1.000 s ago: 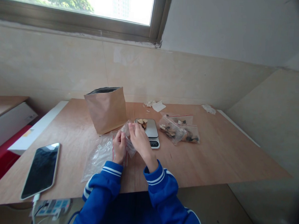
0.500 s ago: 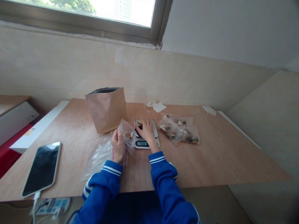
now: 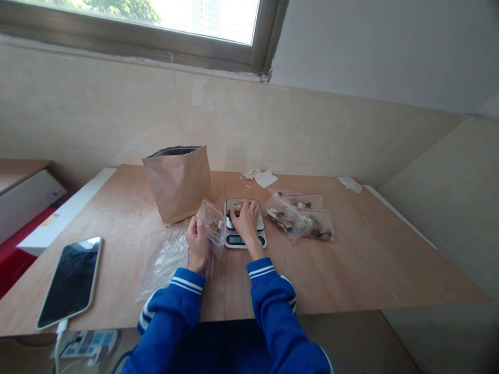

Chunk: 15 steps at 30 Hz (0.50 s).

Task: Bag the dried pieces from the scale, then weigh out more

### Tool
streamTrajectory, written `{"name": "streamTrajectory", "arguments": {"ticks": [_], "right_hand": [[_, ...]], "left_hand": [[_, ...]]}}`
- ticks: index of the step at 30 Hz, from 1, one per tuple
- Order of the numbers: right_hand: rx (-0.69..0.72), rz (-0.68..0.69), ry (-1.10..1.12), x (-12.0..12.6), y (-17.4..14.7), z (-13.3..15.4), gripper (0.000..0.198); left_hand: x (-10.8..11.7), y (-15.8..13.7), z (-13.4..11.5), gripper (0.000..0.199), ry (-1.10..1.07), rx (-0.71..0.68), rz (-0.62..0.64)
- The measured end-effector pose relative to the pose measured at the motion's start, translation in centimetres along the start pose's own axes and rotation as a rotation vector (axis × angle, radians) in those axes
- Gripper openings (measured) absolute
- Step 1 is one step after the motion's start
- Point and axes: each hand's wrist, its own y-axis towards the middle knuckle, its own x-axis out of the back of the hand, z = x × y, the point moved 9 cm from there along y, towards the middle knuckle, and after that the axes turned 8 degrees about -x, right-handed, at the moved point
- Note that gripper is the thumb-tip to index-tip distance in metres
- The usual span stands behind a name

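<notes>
Fingers of the left hand (image 3: 197, 241) were clamped on a small clear zip-top plastic bag (image 3: 212, 222), held upright just left of the small silver digital kitchen scale (image 3: 244, 238) on the plywood table (image 3: 354, 259). The right hand (image 3: 245, 219) rested on the scale's platform, fingertips curled together over the pale and dark dried pieces (image 3: 236, 208) there; whether they actually pinched any could not be told. Pieces might have spilled onto the table if the bag's mouth sagged, since only one hand held it. The hand hid most of the platform, and the display was too small to read, as were the bag's contents
</notes>
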Motion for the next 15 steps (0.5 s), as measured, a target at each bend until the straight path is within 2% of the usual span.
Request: {"name": "streamTrajectory", "arguments": {"ticks": [4, 8, 12, 15], "right_hand": [[0.002, -0.057, 0.044, 0.7, 0.1, -0.5, 0.010], [-0.009, -0.073, 0.169, 1.8, 0.3, -0.5, 0.014], [-0.044, -0.100, 0.472, 4.0, 0.3, 1.1, 0.023], [-0.075, -0.006, 0.760, 4.5, 0.0, 3.3, 0.031]], "left_hand": [[-0.2, -0.1, -0.4, 0.034, 0.014, -0.012, 0.023], [-0.5, -0.1, -0.4, 0.035, 0.012, -0.020, 0.041], [-0.6, -0.1, -0.1, 0.036, 0.010, -0.009, 0.041], [-0.7, -0.1, 0.1, 0.036, -0.003, -0.004, 0.048]]}}
